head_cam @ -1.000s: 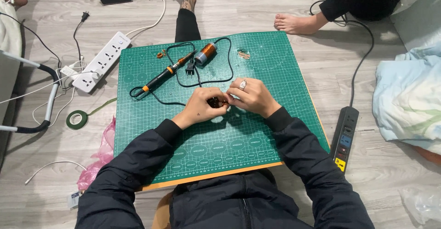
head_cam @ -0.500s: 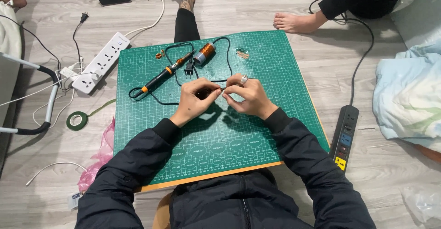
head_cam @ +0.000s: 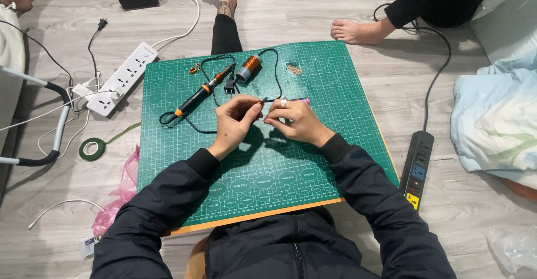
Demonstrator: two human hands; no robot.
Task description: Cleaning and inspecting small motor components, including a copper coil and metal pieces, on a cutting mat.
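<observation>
Head view: at frame centre both hands have lifted and drawn together since a second ago, left hand (head_cam: 234, 123) and right hand (head_cam: 295, 122) fingertips pinched on a small dark piece (head_cam: 263, 100) above the green cutting mat (head_cam: 335, 144); soldering iron (head_cam: 202, 92) lies untouched upper left.

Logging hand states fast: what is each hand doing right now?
Left hand: fingers pinched shut on a small dark piece.
Right hand: fingers curled by that piece; grip cannot be told.

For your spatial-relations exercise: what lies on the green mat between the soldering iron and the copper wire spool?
In the head view, a small black plug on its black cord lies between the soldering iron and the copper wire spool on the green mat.
</observation>
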